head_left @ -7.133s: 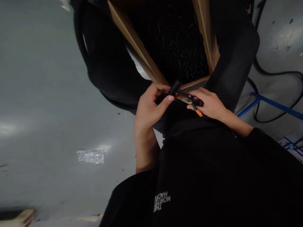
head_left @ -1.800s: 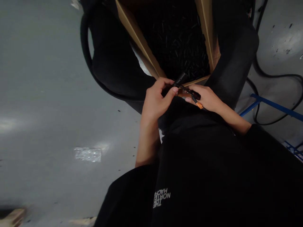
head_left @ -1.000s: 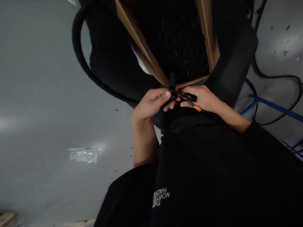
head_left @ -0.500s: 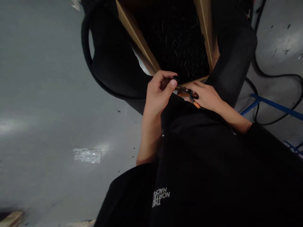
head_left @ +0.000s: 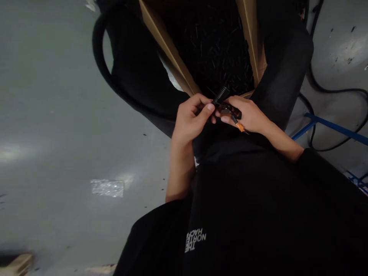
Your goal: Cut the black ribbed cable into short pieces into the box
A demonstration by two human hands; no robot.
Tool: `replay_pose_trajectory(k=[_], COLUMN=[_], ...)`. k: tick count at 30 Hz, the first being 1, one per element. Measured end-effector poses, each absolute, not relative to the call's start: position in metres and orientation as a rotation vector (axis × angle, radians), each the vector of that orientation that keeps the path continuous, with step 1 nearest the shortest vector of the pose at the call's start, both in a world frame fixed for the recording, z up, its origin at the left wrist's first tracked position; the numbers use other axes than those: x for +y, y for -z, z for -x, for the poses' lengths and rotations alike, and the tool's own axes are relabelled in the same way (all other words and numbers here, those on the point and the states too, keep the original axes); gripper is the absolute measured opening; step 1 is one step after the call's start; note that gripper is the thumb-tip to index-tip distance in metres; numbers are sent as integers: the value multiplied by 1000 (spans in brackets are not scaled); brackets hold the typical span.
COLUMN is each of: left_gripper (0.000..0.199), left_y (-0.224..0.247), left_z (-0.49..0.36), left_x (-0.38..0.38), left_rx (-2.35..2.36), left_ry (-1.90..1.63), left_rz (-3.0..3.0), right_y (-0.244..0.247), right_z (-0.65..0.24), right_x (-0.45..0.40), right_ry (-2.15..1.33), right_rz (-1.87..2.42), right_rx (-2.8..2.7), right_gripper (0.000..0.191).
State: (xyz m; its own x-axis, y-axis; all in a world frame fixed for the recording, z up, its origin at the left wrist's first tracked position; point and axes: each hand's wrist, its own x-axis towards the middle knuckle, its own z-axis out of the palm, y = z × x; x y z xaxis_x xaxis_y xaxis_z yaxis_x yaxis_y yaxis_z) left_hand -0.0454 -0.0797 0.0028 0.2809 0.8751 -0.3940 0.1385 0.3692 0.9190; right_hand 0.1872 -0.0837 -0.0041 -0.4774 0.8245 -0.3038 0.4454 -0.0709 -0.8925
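Observation:
My left hand point(head_left: 191, 117) is closed, with thumb and fingers pinching a black ribbed tube point(head_left: 222, 94) whose end points up and away over the near edge of the box. My right hand point(head_left: 248, 113) is wrapped around a pair of scissors point(head_left: 236, 111) with dark handles and an orange part near the palm. The scissors' blades lie close to the ribbed tube, partly hidden by fingers, so I cannot tell whether they touch it. Just beyond both hands, an open cardboard box point(head_left: 166, 44) between my legs holds a mass of short black pieces point(head_left: 214, 50).
A thick black hose point(head_left: 99, 53) loops over my left leg and runs toward my left hand. Another black cable point(head_left: 330, 92) curves on the floor at right, near a blue metal frame point(head_left: 336, 125). A shiny clear plastic piece point(head_left: 107, 188) lies on the grey floor.
The ribbed tube has tilted up and shows more of its length. My left hand has moved slightly down, closer to my right hand. The hose loop has shifted left.

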Motion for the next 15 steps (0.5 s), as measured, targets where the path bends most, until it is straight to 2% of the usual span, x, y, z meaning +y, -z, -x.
replay_pose_trajectory(k=[3, 9, 15], left_gripper=[54, 52, 51], left_y=[-7, -10, -11], left_z=[51, 58, 60], left_x=[-76, -73, -69], left_rx=[1188, 1131, 1004], left_ry=[-665, -642, -464], left_rz=[-1045, -991, -1011], right_y=[-3, 1, -3], right_z=[-191, -198, -192], right_x=[-79, -86, -86], right_ry=[-1570, -1557, -1634], right_rz=[1308, 1240, 1250], right_rx=[-1903, -1880, -1931], right_gripper=[49, 55, 51])
